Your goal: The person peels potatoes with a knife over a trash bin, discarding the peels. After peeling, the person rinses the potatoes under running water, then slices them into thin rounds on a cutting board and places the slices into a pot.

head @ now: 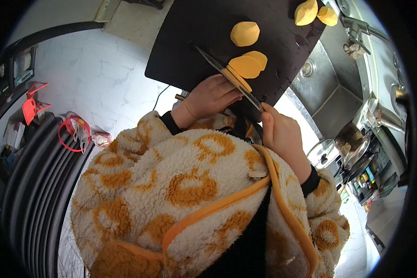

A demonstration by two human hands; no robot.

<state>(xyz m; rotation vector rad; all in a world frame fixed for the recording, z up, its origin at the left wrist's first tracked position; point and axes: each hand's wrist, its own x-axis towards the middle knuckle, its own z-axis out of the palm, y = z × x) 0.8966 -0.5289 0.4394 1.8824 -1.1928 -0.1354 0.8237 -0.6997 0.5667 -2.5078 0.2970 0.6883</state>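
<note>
On the black board (201,31), my right hand (281,130) grips the handle end of a kitchen knife (212,59), whose blade points up and left. My left hand (212,95) rests beside the blade with its fingers bent; the piece beneath them is largely hidden. Against the far side of the blade lean thin slices (241,79) of a peeled orange-yellow root vegetable, perhaps sweet potato. Wider overlapping slices (246,66) lie just beyond them. A peeled chunk (245,34) sits farther up the board. Two more peeled pieces (305,13) are at its far right corner.
A steel sink (337,104) with a drain and a faucet (359,26) lies right of the board. Below it stand a pot (351,140) and a glass lid (321,153). At the left are a red basket (74,133) and a dark ridged surface (38,173).
</note>
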